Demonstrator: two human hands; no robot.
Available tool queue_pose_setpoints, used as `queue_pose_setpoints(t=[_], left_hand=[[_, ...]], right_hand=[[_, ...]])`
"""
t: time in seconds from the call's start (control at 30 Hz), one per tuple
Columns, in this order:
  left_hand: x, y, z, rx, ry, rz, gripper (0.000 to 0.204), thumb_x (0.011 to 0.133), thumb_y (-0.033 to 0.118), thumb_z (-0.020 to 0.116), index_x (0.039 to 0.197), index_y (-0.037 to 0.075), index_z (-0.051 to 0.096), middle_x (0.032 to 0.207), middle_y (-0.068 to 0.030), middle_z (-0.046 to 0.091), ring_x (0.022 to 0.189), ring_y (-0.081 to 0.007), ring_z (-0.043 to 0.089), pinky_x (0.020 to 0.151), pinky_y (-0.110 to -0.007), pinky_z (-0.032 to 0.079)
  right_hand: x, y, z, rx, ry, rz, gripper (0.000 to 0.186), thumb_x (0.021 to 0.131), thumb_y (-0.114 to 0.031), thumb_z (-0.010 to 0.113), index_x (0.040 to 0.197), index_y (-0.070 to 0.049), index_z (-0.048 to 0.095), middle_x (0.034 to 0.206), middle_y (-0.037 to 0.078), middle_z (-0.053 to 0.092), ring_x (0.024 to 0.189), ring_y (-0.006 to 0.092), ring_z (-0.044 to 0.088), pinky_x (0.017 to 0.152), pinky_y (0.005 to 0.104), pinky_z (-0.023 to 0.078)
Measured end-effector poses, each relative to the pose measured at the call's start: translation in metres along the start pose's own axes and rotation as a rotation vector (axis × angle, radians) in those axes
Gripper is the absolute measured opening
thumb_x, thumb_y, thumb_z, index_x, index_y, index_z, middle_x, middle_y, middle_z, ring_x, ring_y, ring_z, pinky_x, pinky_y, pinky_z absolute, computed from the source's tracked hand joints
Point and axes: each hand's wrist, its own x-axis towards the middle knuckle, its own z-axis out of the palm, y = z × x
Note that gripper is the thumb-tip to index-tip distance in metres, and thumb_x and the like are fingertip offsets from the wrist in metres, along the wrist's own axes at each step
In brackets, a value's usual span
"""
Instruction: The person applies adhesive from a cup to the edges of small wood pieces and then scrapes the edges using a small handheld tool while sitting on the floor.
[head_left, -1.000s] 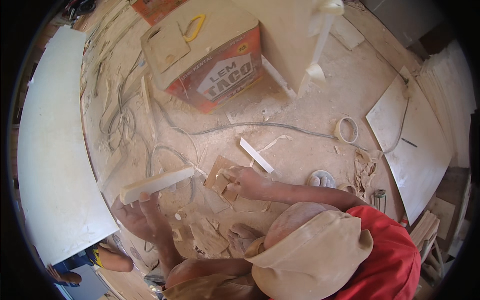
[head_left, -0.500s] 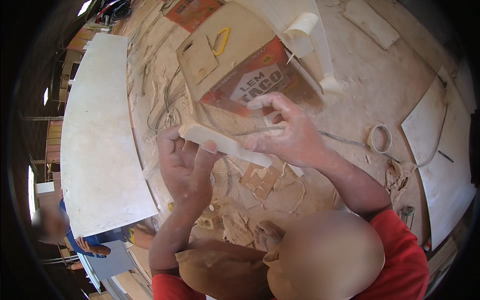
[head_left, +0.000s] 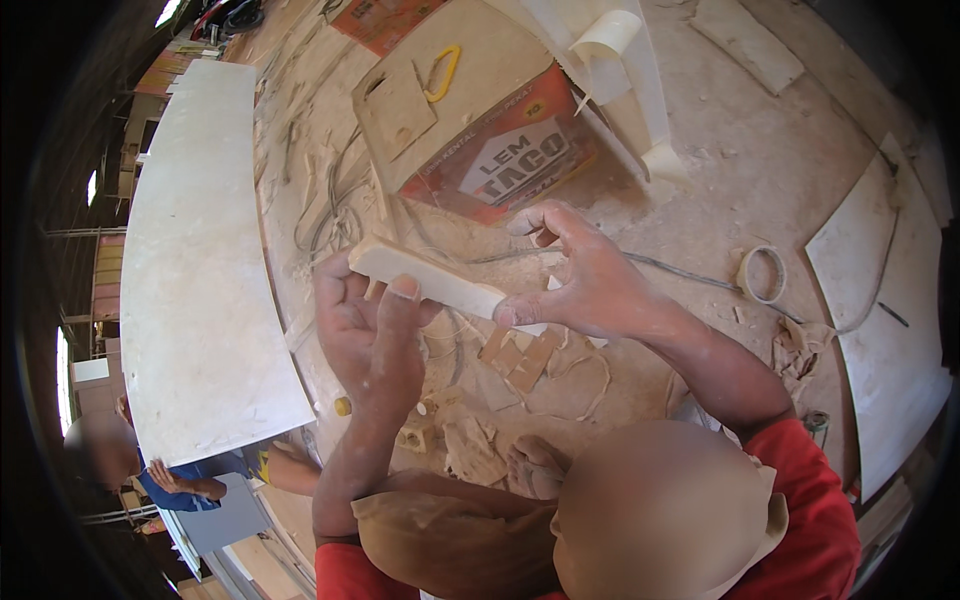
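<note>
My left hand (head_left: pixel 370 325) grips a long, narrow cream-coloured block (head_left: pixel 440 278) near one end, thumb on the front and fingers behind it. The block slants down to the right, held above the floor. My right hand (head_left: pixel 600 285) has its thumb against the block's lower right end, while its fingers curl upward, apart from the thumb. Beyond the hands stands a red and tan box (head_left: pixel 510 150) with a yellow handle (head_left: pixel 441 75) on top. A cut brown piece (head_left: pixel 522 358) lies on the floor below the block.
A large white panel (head_left: pixel 210 270) fills the left side, where another person (head_left: pixel 195 485) has a hand at its near edge. To the right are a tape roll (head_left: pixel 763 275), a dark cable (head_left: pixel 680 275) and a pale sheet (head_left: pixel 885 340). Curled white sheeting (head_left: pixel 608 38) lies behind the box.
My right thumb has moved slightly right and down along the block, its fingers lowering a little. The left hand keeps its grip. The other person's hand has risen to the white panel's edge.
</note>
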Motion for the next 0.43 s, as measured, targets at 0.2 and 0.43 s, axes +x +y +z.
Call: queue_pose_setpoints(t=[0.2,0.43], left_hand=[[0.007,0.003,-0.001,0.026,0.073,0.074,0.036,0.091,0.006,0.058,0.121,-0.002,0.039,0.113,-0.0149,0.056,0.097,-0.0192,0.061,0.076,-0.032,0.059],[0.014,-0.001,-0.026,0.133,0.218,0.208,0.037,0.093,0.006,0.056,0.125,-0.003,0.038,0.112,-0.0145,0.058,0.097,-0.0205,0.063,0.072,-0.032,0.062]], right_hand=[[-0.033,0.056,-0.022,-0.068,0.010,0.190,0.073,0.067,-0.039,0.086,0.119,-0.002,0.051,0.109,0.012,0.053,0.105,0.0243,0.052,0.088,0.0360,0.045],[-0.037,0.082,-0.016,0.186,-0.026,0.547,0.060,0.080,-0.041,0.076,0.120,-0.005,0.050,0.114,0.013,0.055,0.106,0.0216,0.054,0.088,0.0393,0.048]])
